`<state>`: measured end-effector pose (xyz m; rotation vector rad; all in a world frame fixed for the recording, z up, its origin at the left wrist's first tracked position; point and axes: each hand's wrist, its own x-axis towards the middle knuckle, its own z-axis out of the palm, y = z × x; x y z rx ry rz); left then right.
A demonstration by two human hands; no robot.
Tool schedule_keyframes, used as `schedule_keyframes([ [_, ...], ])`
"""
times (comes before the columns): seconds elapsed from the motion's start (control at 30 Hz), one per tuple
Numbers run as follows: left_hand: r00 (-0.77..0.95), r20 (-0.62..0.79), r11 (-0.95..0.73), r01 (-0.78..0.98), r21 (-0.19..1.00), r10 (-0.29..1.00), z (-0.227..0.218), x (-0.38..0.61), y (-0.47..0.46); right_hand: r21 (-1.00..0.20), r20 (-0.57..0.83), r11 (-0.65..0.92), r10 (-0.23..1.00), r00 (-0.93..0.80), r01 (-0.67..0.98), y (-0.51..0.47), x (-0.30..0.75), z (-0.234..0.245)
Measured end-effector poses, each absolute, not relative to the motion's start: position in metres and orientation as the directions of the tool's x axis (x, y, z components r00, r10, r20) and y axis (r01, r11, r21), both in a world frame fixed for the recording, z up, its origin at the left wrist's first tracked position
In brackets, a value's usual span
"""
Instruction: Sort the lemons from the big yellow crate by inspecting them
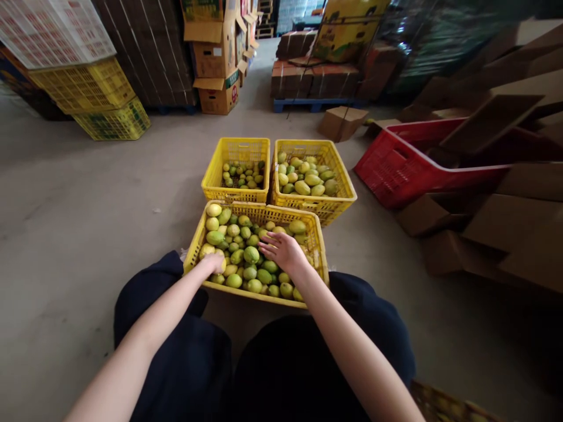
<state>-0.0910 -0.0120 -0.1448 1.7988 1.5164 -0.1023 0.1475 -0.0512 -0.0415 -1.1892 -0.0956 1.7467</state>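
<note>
A yellow plastic crate (323, 258) stands on the floor between my knees, filled with green and yellow fruit that look like lemons (251, 254). My left hand (215, 262) reaches into its left side, its fingers curled down around a yellow lemon (223, 266) and partly hidden. Over the crate's right half is my right hand (284, 251), with the fingers stretched out and apart, palm turned toward the left. Nothing is held in it; the fingertips hover near or just touch the fruit below.
Two more yellow crates stand behind: the left one (213, 170) holds small green fruit, the right one (345, 176) larger yellow-green fruit. A red crate (391, 161) and loose cardboard boxes (497, 228) crowd the right. Stacked crates (94, 82) are at the far left.
</note>
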Motion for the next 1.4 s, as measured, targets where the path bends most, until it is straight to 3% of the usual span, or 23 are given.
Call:
schedule_keyframes([
  [0.1,0.253,-0.562,-0.052,0.936,0.348,0.788,-0.154,-0.088,-0.019,-0.537,-0.660,-0.516,0.749,-0.049,-0.667,-0.054,0.150,-0.041],
  [0.2,0.253,-0.569,-0.108,0.955,0.276,0.783,-0.156,-0.086,-0.023,-0.546,-0.658,-0.522,0.752,-0.050,-0.655,-0.056,0.151,-0.040],
  [0.43,0.276,-0.534,-0.126,0.946,0.300,0.799,-0.143,-0.084,-0.012,-0.555,-0.668,-0.517,0.744,-0.020,-0.651,-0.058,0.154,-0.040],
  [0.6,0.340,-0.373,-0.134,0.867,0.479,0.864,-0.101,-0.070,-0.001,-0.592,-0.667,-0.509,0.745,0.027,-0.625,-0.062,0.149,-0.042],
  [0.73,0.586,-0.183,-0.119,0.439,0.891,0.790,-0.049,-0.062,0.002,-0.505,-0.715,-0.590,0.695,-0.078,-0.630,-0.063,0.138,-0.041],
  [0.8,0.627,-0.164,-0.043,0.301,0.953,0.762,-0.032,-0.061,0.007,-0.426,-0.711,-0.607,0.683,-0.166,-0.671,-0.063,0.135,-0.038],
  [0.87,0.567,-0.195,-0.023,0.354,0.935,0.800,-0.029,-0.059,0.013,-0.384,-0.721,-0.585,0.674,-0.164,-0.715,-0.061,0.135,-0.034],
  [1.03,0.316,-0.346,0.006,0.732,0.681,0.883,-0.077,-0.045,0.013,-0.387,-0.752,-0.473,0.658,-0.026,-0.792,-0.055,0.143,-0.025],
  [1.13,0.182,-0.450,0.143,0.789,0.598,0.874,-0.119,-0.046,-0.007,-0.395,-0.760,-0.457,0.649,0.004,-0.797,-0.054,0.146,-0.020],
  [1.33,0.082,-0.559,0.338,0.721,0.606,0.825,-0.168,-0.066,-0.031,-0.399,-0.770,-0.471,0.637,0.009,-0.787,-0.057,0.149,-0.012],
  [1.4,0.127,-0.526,0.329,0.652,0.683,0.841,-0.172,-0.067,-0.029,-0.405,-0.767,-0.481,0.641,0.002,-0.778,-0.057,0.150,-0.012],
])
